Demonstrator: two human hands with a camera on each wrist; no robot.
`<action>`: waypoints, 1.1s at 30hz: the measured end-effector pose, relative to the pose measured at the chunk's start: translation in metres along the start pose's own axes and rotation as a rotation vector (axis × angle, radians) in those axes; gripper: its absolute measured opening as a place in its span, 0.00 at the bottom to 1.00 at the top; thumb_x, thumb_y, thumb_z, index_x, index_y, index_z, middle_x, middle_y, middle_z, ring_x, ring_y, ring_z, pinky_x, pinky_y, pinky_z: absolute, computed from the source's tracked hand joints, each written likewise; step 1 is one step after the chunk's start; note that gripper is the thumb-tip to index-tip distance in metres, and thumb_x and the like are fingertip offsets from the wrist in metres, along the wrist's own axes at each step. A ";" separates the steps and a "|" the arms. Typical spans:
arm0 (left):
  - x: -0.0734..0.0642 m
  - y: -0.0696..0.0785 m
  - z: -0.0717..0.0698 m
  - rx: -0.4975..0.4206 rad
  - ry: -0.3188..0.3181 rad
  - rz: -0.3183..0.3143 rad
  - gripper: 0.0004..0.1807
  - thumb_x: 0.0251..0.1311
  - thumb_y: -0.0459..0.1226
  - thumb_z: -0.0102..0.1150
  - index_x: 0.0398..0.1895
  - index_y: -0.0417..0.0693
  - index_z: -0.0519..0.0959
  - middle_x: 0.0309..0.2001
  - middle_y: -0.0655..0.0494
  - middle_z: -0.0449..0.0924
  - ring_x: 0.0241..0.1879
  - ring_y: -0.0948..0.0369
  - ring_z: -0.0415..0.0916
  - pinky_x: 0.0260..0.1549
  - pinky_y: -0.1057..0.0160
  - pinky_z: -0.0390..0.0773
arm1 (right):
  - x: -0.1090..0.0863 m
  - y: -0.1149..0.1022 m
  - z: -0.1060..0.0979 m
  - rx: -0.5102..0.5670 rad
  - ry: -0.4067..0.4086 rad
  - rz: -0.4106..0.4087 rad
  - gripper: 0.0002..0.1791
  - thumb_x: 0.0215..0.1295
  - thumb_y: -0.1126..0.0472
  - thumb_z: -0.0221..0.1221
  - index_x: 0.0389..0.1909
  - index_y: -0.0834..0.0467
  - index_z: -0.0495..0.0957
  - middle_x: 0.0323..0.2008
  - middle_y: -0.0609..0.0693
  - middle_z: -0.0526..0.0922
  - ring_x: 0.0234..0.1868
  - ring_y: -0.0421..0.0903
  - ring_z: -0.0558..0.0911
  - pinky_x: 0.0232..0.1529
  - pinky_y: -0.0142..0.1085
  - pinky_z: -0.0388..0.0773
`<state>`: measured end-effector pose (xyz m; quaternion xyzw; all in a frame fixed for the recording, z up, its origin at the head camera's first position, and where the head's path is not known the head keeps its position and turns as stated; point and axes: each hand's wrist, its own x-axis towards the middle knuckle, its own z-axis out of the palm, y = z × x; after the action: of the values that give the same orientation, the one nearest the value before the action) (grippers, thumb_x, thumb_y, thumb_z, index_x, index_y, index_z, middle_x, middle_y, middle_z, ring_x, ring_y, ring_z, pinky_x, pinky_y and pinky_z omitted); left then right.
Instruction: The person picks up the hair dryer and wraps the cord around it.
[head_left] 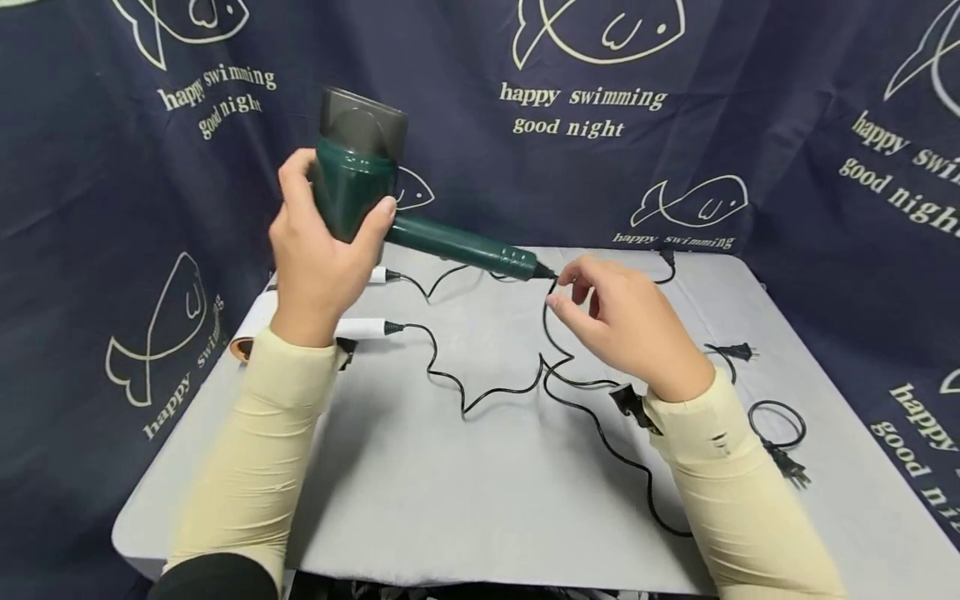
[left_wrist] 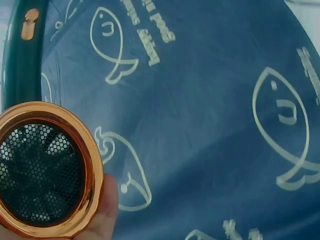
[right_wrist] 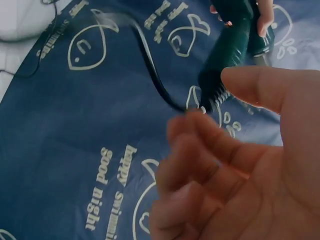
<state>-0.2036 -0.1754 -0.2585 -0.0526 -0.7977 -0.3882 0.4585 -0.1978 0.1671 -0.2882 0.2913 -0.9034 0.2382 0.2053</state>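
Note:
My left hand (head_left: 318, 242) grips the body of a dark green hair dryer (head_left: 354, 187), raised above the table. Its flat grey nozzle (head_left: 363, 123) points up, and its handle slants down to the right. The left wrist view shows the dryer's copper rear ring (left_wrist: 94, 167) around a mesh. Beside the handle's end, my right hand (head_left: 630, 321) has loosely bent fingers at the black cord (head_left: 550, 321). In the right wrist view the cord (right_wrist: 150, 62) reaches the index fingertip (right_wrist: 197, 120). The thumb (right_wrist: 250, 85) stands apart from that finger there.
White handles (head_left: 363, 327) with black cords lie behind my left wrist, near a white barrel with a copper-coloured end (head_left: 242, 348). Cords wind across the grey table (head_left: 450, 492). Plugs (head_left: 738, 352) lie on the right side. Dark blue fish-print curtains (head_left: 465, 50) surround the table.

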 end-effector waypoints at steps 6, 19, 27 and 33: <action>-0.010 0.000 0.025 -0.037 -0.117 -0.143 0.44 0.56 0.64 0.65 0.68 0.48 0.68 0.48 0.51 0.79 0.41 0.57 0.77 0.41 0.56 0.77 | 0.001 0.018 0.008 0.065 -0.014 0.118 0.22 0.73 0.46 0.59 0.60 0.55 0.74 0.48 0.50 0.83 0.44 0.49 0.83 0.45 0.46 0.79; -0.024 0.005 0.029 -0.281 -0.491 -0.239 0.60 0.44 0.43 0.83 0.79 0.66 0.55 0.61 0.57 0.73 0.53 0.60 0.76 0.50 0.54 0.79 | 0.003 0.034 0.008 0.132 0.078 0.257 0.14 0.75 0.58 0.45 0.47 0.48 0.79 0.20 0.45 0.83 0.20 0.46 0.76 0.24 0.39 0.69; -0.030 0.001 0.036 -0.239 -0.433 -0.221 0.58 0.46 0.47 0.82 0.78 0.71 0.53 0.58 0.60 0.77 0.49 0.60 0.78 0.47 0.54 0.79 | 0.004 0.034 0.016 0.153 0.085 0.278 0.11 0.74 0.59 0.46 0.43 0.49 0.78 0.20 0.44 0.83 0.21 0.46 0.78 0.25 0.40 0.71; -0.030 -0.006 0.040 -0.186 -0.326 -0.226 0.52 0.45 0.51 0.79 0.74 0.70 0.59 0.52 0.58 0.80 0.45 0.61 0.78 0.44 0.55 0.77 | 0.003 0.032 0.020 0.301 0.042 0.283 0.15 0.76 0.56 0.49 0.59 0.51 0.71 0.32 0.46 0.85 0.26 0.43 0.85 0.30 0.39 0.83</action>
<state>-0.2168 -0.1452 -0.2959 -0.0670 -0.8230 -0.4954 0.2699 -0.2246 0.1774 -0.3124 0.1840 -0.8851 0.4028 0.1428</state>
